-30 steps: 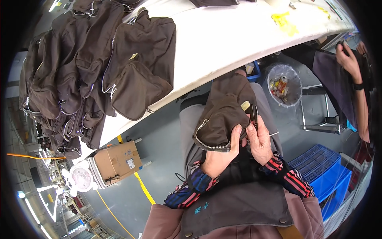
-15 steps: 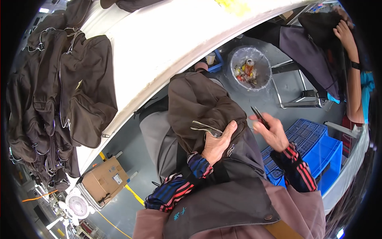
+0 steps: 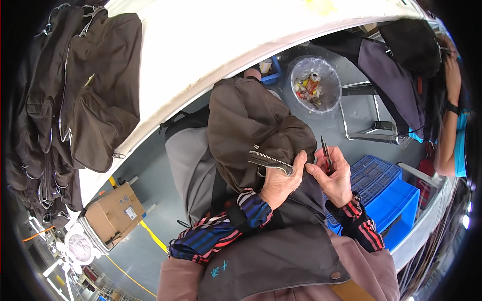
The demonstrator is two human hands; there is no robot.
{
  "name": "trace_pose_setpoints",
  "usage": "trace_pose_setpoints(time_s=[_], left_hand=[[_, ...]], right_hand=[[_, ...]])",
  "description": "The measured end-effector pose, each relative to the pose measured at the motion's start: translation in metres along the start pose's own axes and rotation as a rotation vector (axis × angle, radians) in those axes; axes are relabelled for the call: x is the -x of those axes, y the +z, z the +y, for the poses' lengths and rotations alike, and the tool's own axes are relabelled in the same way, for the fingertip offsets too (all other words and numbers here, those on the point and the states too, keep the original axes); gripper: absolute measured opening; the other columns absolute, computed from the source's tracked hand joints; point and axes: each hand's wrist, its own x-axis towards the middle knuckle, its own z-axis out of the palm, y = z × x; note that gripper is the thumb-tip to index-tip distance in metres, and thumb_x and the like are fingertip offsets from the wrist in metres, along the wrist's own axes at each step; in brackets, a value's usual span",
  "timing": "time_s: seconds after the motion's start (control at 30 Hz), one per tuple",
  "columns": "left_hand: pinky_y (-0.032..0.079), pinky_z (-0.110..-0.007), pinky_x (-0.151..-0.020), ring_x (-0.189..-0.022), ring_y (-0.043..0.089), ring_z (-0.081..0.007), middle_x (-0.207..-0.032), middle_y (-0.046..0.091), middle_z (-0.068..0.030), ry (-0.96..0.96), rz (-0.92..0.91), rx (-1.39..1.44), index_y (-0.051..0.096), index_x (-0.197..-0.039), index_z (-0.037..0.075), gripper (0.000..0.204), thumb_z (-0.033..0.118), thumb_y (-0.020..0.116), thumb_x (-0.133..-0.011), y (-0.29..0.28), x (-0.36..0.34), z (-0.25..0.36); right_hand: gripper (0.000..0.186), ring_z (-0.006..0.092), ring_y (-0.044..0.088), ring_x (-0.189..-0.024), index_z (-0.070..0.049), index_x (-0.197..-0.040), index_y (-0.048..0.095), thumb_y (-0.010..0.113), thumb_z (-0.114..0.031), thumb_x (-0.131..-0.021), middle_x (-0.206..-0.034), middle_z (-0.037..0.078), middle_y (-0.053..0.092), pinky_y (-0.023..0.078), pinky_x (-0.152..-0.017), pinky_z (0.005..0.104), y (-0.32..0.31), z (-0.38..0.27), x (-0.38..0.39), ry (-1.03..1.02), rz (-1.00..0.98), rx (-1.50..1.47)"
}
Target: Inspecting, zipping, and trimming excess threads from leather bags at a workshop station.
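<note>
A dark brown fabric bag (image 3: 238, 115) lies over my lap, bunched and wrinkled. My left hand (image 3: 282, 184) is closed on its edge, close to an open metal-toothed zipper (image 3: 268, 159). My right hand (image 3: 335, 181) is closed around a pair of small thread snips (image 3: 326, 153), their dark pointed blades sticking up past the fingers. The right thumb and forefinger come together at the bag's right edge, near the left fingertips. Whatever fine thing they may pinch there is too small to make out.
Similar brown bags (image 3: 103, 90) are heaped on the white table (image 3: 186, 55) at left. A lined waste bin (image 3: 329, 95) stands beyond my lap, with a metal-framed stool (image 3: 369, 135) and blue crates (image 3: 386, 183) at right. A co-worker's arm (image 3: 452, 95) handles dark fabric at far right. A carton (image 3: 111, 215) sits lower left.
My right hand has come left to the bag's edge, next to my left hand, and the snips now point more upright. My left hand stays on the bag. The whole view has shifted slightly.
</note>
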Motion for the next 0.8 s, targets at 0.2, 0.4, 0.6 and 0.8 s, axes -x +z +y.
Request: trace_pose_setpoints(time_s=[0.2, 0.4, 0.6, 0.8], left_hand=[[0.032, -0.032, -0.041, -0.042, 0.044, -0.0146, -0.05, 0.045, -0.0011, 0.165, 0.075, -0.017, 0.049, -0.06, 0.004, 0.027, 0.013, 0.059, -0.084, 0.003, -0.001, -0.006], [0.042, -0.028, -0.053, -0.061, 0.052, -0.0104, -0.072, 0.057, -0.001, 0.257, -0.071, -0.399, 0.057, -0.082, 0.0, 0.009, 0.008, 0.061, -0.083, -0.011, -0.006, -0.011], [0.045, -0.032, -0.062, -0.066, 0.056, -0.018, -0.074, 0.06, -0.0071, 0.387, -0.051, -0.481, 0.059, -0.084, -0.001, 0.01, 0.009, 0.06, -0.082, -0.01, -0.007, -0.006], [0.032, -0.036, -0.044, -0.042, 0.04, -0.0199, -0.048, 0.042, -0.0048, 0.321, -0.009, -0.339, 0.045, -0.058, 0.004, 0.032, 0.017, 0.062, -0.082, -0.007, -0.008, -0.006]], right_hand=[[0.015, 0.0028, 0.039, -0.055, -0.003, -0.082, 0.054, 0.068, -0.009, -0.079, -0.063, -0.004, 0.049, 0.035, -0.05, 0.0201, 0.008, 0.02, 0.006, -0.019, 0.013, -0.073], [0.011, 0.0034, 0.04, -0.056, -0.002, -0.079, 0.052, 0.061, -0.006, -0.083, -0.063, -0.004, 0.047, 0.036, -0.051, 0.0204, 0.004, 0.008, 0.005, -0.188, 0.019, 0.185], [0.023, 0.0104, 0.04, -0.045, -0.003, -0.068, 0.046, 0.064, -0.013, -0.078, -0.059, 0.006, 0.046, 0.031, -0.038, 0.0229, -0.044, -0.009, 0.016, 0.06, -0.435, -0.998], [0.01, 0.0007, 0.041, -0.06, -0.001, -0.09, 0.062, 0.064, -0.007, -0.082, -0.07, -0.005, 0.054, 0.034, -0.052, 0.0173, -0.033, -0.001, 0.014, 0.165, 0.01, -0.236]])
